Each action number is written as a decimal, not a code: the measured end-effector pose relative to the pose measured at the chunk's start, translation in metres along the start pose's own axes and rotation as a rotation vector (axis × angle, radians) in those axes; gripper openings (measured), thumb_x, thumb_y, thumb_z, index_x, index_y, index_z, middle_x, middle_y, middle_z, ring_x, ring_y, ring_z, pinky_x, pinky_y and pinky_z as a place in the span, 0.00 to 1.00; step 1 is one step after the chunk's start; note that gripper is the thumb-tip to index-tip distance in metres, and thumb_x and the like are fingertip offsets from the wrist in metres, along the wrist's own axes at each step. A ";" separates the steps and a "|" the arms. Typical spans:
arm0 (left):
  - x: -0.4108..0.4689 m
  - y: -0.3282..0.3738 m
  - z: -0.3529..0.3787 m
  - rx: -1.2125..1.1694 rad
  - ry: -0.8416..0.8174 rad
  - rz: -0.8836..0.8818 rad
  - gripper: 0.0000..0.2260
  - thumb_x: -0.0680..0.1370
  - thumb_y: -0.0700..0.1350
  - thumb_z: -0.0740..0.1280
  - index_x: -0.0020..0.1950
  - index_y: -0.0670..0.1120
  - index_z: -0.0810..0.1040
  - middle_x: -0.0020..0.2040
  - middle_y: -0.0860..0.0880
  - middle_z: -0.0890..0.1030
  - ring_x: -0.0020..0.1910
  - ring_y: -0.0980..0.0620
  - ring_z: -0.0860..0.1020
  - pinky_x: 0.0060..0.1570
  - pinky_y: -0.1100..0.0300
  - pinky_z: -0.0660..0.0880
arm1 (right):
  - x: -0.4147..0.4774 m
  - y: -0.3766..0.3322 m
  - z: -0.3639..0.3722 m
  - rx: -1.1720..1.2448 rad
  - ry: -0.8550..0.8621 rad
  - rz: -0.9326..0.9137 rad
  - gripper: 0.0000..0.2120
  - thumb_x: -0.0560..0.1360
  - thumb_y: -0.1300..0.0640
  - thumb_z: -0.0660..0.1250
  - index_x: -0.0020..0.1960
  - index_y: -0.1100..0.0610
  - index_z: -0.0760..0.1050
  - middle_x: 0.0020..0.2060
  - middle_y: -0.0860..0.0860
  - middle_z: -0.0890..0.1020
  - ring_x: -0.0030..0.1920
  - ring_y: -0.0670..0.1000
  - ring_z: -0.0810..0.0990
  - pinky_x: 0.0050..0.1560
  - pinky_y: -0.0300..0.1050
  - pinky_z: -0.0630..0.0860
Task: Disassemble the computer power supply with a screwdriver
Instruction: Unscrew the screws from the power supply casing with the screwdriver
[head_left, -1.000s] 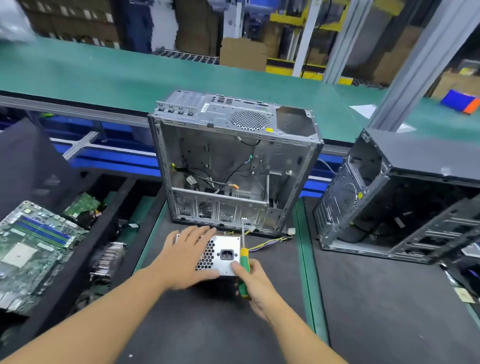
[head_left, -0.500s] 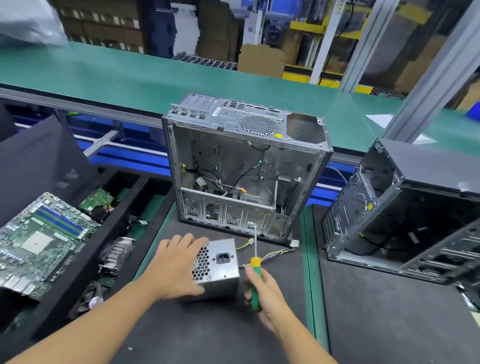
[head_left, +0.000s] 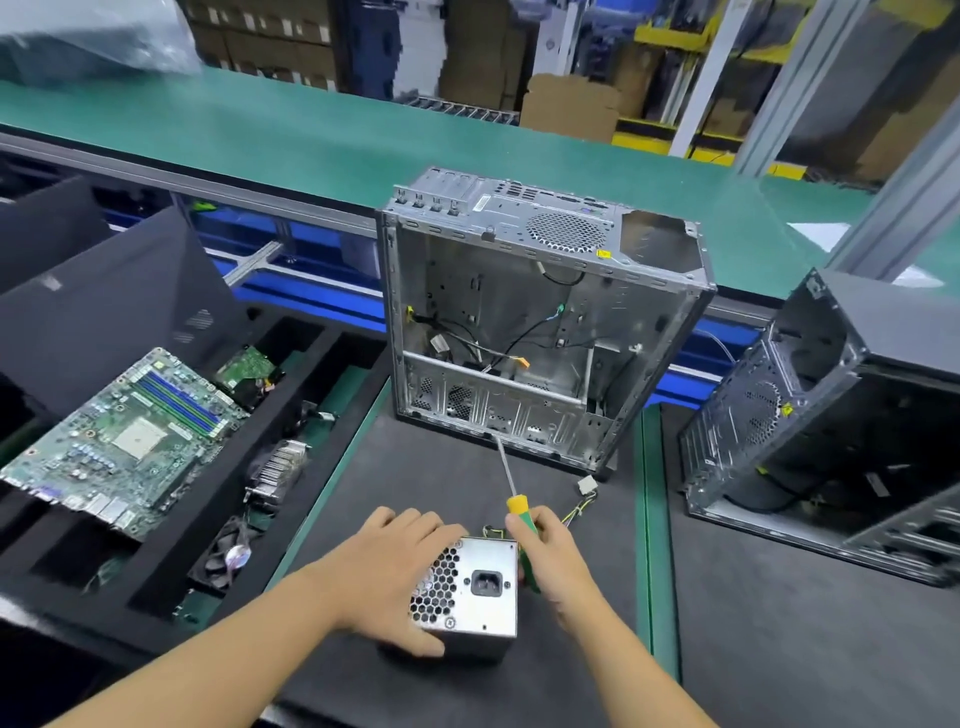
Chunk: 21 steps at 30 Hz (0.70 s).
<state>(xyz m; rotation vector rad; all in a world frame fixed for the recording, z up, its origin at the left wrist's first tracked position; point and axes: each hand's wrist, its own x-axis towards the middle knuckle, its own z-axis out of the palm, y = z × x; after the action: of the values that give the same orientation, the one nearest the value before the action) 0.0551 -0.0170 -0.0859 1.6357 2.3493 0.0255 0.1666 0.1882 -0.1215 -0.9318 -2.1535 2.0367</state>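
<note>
Slippage looks the main risk. PSU (head_left: 470, 597) sits at 6 o'clock on mat (head_left: 415, 467), L hand (head_left: 395, 566) fingers curled over its 9 o'clock side. R hand (head_left: 558, 564) wraps screwdriver (head_left: 517, 506), shaft aimed 12 o'clock, w/ no screw engaged yet; loose hold could let box tip, blade skid.
</note>
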 end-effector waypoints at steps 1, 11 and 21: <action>0.000 0.001 0.000 -0.005 0.002 -0.008 0.49 0.62 0.76 0.62 0.77 0.55 0.51 0.66 0.56 0.64 0.63 0.53 0.65 0.63 0.52 0.61 | 0.000 -0.002 -0.001 -0.021 0.015 -0.013 0.12 0.78 0.49 0.66 0.45 0.57 0.70 0.31 0.47 0.74 0.28 0.46 0.71 0.29 0.36 0.69; 0.010 -0.024 -0.019 0.168 0.168 0.028 0.42 0.60 0.69 0.64 0.71 0.54 0.64 0.53 0.56 0.72 0.50 0.51 0.74 0.45 0.53 0.70 | 0.007 -0.036 0.013 -0.211 0.146 -0.209 0.09 0.71 0.43 0.64 0.42 0.45 0.66 0.29 0.40 0.72 0.28 0.43 0.68 0.29 0.33 0.66; 0.047 -0.069 -0.030 -0.042 -0.084 -0.058 0.54 0.62 0.76 0.65 0.80 0.58 0.44 0.72 0.56 0.61 0.73 0.53 0.58 0.72 0.50 0.52 | 0.024 -0.069 0.025 -0.294 0.161 -0.172 0.06 0.72 0.47 0.65 0.43 0.40 0.67 0.37 0.43 0.76 0.32 0.47 0.75 0.29 0.40 0.69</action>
<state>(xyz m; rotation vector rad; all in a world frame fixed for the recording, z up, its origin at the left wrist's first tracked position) -0.0302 0.0062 -0.0794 1.5189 2.3166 -0.0056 0.1096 0.1787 -0.0705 -0.8660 -2.3885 1.5429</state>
